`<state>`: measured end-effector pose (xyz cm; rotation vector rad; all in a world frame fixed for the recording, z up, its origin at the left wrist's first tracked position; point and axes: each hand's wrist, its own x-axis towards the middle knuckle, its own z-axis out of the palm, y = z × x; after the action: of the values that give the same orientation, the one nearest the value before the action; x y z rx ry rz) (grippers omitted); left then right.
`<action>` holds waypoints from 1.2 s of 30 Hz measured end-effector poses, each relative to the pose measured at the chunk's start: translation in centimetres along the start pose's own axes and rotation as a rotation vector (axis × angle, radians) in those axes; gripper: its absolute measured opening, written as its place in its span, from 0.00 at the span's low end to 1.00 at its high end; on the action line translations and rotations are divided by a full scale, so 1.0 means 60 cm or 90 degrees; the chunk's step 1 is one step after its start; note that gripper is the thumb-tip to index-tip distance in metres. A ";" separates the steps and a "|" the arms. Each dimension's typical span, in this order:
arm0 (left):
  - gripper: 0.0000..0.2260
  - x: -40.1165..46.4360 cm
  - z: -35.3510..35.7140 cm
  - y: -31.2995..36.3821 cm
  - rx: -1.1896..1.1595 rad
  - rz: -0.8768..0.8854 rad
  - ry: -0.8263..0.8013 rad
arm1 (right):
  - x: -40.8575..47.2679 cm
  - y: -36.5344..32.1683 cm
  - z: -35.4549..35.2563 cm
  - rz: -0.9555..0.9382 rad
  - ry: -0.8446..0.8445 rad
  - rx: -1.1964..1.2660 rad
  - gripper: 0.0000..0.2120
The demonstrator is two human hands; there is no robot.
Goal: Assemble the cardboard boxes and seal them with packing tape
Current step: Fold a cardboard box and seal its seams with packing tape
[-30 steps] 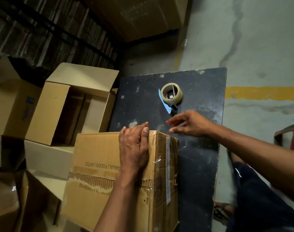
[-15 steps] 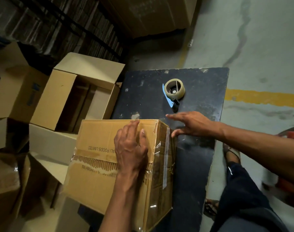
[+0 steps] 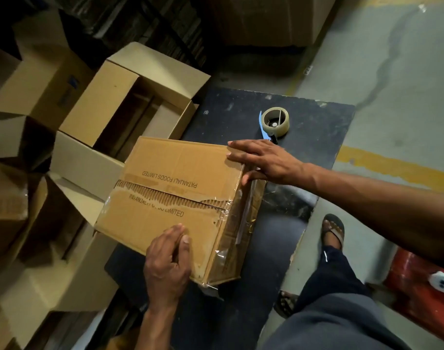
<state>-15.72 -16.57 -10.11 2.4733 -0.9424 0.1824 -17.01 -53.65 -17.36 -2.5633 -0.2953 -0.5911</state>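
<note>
Steadying taped cardboard box (image 3: pixel 180 198), torn printed top, left hand (image 3: pixel 169 263) and right hand (image 3: pixel 264 160) fingers flat.

Warehouse or storeroom packing spot. Bare concrete floor (image 3: pixel 392 72) with a painted yellow line (image 3: pixel 392 168) right of the dark board table (image 3: pixel 317 147). Open cardboard cartons (image 3: pixel 130 102) piled left of the table; dark racking (image 3: pixel 140 16) of flat stock behind them.
</note>
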 end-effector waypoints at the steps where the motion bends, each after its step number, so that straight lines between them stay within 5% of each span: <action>1: 0.17 -0.012 0.002 -0.006 -0.004 0.005 0.001 | -0.002 0.000 -0.006 -0.012 -0.023 -0.020 0.38; 4: 0.17 -0.031 0.012 -0.014 -0.043 -0.002 0.013 | -0.002 -0.018 -0.019 -0.018 -0.064 -0.056 0.45; 13: 0.15 -0.022 0.029 -0.015 -0.063 -0.019 0.047 | -0.002 -0.052 0.018 -0.121 -0.005 -0.156 0.35; 20: 0.16 -0.029 0.034 -0.008 -0.078 -0.017 0.063 | -0.004 -0.088 -0.011 -0.092 -0.058 -0.181 0.48; 24: 0.19 -0.029 0.032 -0.004 -0.080 -0.023 0.044 | -0.011 -0.160 0.037 -0.146 -0.026 -0.151 0.42; 32: 0.28 -0.049 -0.043 -0.069 -0.062 0.200 -0.188 | -0.020 -0.151 0.049 -0.202 -0.020 -0.150 0.39; 36: 0.31 -0.034 -0.050 -0.084 0.035 0.309 -0.171 | -0.018 -0.165 0.035 -0.162 -0.075 -0.158 0.45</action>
<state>-13.82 -10.62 -10.05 2.3104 -1.6654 0.0342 -20.26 -44.22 -15.42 -2.8280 -0.6319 -0.5996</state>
